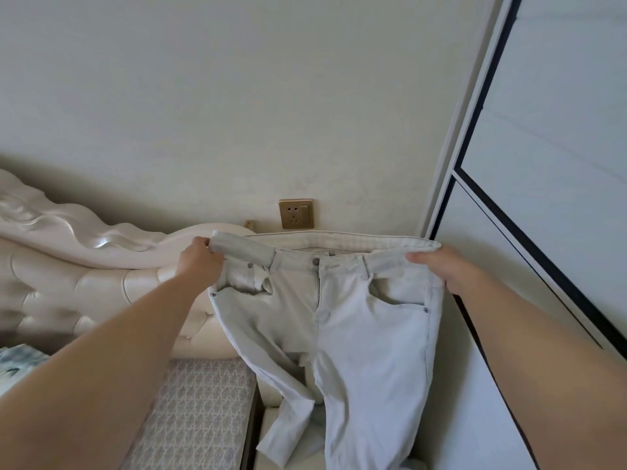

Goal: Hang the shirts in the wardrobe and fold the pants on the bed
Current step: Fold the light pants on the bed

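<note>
A pair of pale grey-white pants hangs in the air in front of me, front side facing me, button and fly visible. My left hand grips the left end of the waistband, which is folded over there. My right hand grips the right end of the waistband. The two legs drop down; the left leg bends and crumples near the bottom of the view. The wardrobe with white sliding doors and black frames stands at the right.
A cream tufted headboard with carved top runs along the left. A mattress edge with a grey patterned cover lies below it. A gold wall socket sits on the wall behind the pants.
</note>
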Available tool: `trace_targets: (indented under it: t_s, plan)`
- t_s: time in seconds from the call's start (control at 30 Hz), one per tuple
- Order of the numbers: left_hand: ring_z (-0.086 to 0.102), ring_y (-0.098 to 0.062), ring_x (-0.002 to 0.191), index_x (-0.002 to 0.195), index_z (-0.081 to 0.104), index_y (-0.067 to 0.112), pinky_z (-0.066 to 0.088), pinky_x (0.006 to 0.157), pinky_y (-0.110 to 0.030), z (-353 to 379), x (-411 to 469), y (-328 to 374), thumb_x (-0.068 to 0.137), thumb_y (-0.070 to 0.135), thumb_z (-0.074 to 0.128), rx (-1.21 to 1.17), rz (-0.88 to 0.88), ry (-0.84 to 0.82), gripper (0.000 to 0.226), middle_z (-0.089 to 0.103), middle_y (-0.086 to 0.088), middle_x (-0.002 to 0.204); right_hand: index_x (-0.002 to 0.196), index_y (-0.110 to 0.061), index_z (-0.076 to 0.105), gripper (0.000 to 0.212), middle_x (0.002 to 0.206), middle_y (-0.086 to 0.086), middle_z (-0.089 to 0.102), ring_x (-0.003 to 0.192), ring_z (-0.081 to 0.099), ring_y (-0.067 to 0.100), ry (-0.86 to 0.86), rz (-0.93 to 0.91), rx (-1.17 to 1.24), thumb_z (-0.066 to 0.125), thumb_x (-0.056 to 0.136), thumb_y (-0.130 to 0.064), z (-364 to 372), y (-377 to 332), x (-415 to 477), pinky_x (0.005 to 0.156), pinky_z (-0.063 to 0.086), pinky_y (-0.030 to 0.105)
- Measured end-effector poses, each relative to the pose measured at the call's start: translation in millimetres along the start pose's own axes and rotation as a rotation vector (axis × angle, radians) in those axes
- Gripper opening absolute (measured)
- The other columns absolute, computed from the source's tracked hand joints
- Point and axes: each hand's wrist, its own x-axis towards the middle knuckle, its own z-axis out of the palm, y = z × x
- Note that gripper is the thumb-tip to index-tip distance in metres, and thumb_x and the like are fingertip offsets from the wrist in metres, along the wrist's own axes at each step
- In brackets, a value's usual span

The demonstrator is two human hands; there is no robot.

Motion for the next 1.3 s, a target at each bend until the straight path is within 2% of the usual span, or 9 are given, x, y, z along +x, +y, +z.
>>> trace_targets:
  t_s: [0.2,0.37,0.57,0.7,0.77,0.9,1.03,1.17,1.3]
  plan:
    - [0.035,-0.020,0.060,0.065,0.042,0.009,0.028,0.056,-0.028,-15.9,-15.9,8.3,0.083,0.001,0.033,-0.663,-0.282,-0.150,0.021,0.038,-0.005,0.065,0.086,-0.008,0.061,0.015,0.083,0.012,0.063,0.077,0.060,0.027,-0.188,0.066,0.317,0.050,0.088,-0.019,-13.3,-32.2,-34.9,0.072,0.050,0.035]
    - [0.064,-0.022,0.080,0.097,0.063,0.006,0.051,0.074,-0.034,-50.3,-14.8,-6.3,0.092,0.030,0.058,-0.794,-0.200,-0.329,0.025,0.069,-0.007,0.082,0.098,-0.003,0.054,0.017,0.087,0.016,0.059,0.079,0.060,0.029,-0.154,0.035,0.334,0.042,0.090,-0.012,-34.5,-50.0,-48.2,0.072,0.050,0.039]
    - [0.053,-0.026,0.086,0.099,0.057,0.012,0.045,0.079,-0.038,-70.5,-8.5,-26.1,0.098,0.036,0.044,-0.479,0.028,0.016,0.028,0.059,-0.008,0.089,0.120,0.006,0.052,0.038,0.102,0.018,0.055,0.097,0.054,0.029,0.142,-0.091,-0.010,0.046,0.097,-0.024,-37.9,-65.5,-54.7,0.090,0.044,0.042]
    - [0.041,-0.021,0.068,0.088,0.053,0.008,0.033,0.060,-0.033,-73.3,-19.3,-38.2,0.096,0.035,0.042,-0.490,0.045,0.243,0.030,0.045,-0.002,0.070,0.098,0.007,0.054,0.037,0.095,0.023,0.048,0.095,0.050,0.034,0.462,-0.232,-0.286,0.034,0.097,-0.023,-25.0,-75.2,-62.6,0.078,0.035,0.033]
    - [0.038,-0.021,0.068,0.086,0.051,0.009,0.031,0.062,-0.033,-68.7,-25.2,-34.5,0.097,0.032,0.041,-0.548,0.015,0.325,0.027,0.042,0.000,0.067,0.091,0.004,0.053,0.032,0.095,0.024,0.049,0.091,0.050,0.034,0.538,-0.262,-0.129,0.036,0.096,-0.022,-12.8,-73.8,-63.8,0.076,0.036,0.035]
    - [0.040,-0.012,0.067,0.071,0.041,0.028,0.033,0.054,-0.010,-76.4,-41.1,-4.6,0.100,0.029,0.037,-0.838,-0.069,0.488,0.029,0.039,0.011,0.067,0.120,-0.006,0.053,0.035,0.119,0.016,0.056,0.113,0.052,0.032,0.605,-0.327,0.277,0.039,0.098,-0.029,8.8,-91.0,-75.3,0.085,0.040,0.031]
    - [0.047,-0.012,0.086,0.094,0.052,0.034,0.033,0.074,-0.014,-98.5,-47.1,21.7,0.101,0.035,0.031,-1.081,-0.098,0.509,0.022,0.051,0.013,0.089,0.131,-0.017,0.048,0.039,0.126,0.004,0.054,0.118,0.052,0.024,0.429,-0.306,0.661,0.040,0.097,-0.035,10.5,-124.0,-85.0,0.100,0.044,0.036]
    - [0.055,-0.003,0.096,0.098,0.051,0.038,0.044,0.093,-0.025,-122.4,-44.4,39.3,0.101,0.039,0.033,-1.356,-0.012,0.423,0.019,0.056,0.021,0.095,0.110,-0.017,0.062,0.023,0.104,0.003,0.066,0.098,0.064,0.021,0.186,-0.359,1.111,0.046,0.098,-0.030,4.9,-152.9,-99.7,0.087,0.052,0.037]
    - [0.065,-0.010,0.101,0.094,0.058,0.020,0.045,0.098,-0.037,-125.6,-41.6,50.4,0.102,0.035,0.036,-1.771,0.176,-0.031,0.028,0.072,0.008,0.093,0.064,-0.017,0.056,0.034,0.058,-0.001,0.055,0.056,0.052,0.017,-0.261,-0.466,1.288,0.041,0.094,-0.026,18.1,-167.8,-117.1,0.072,0.043,0.029]
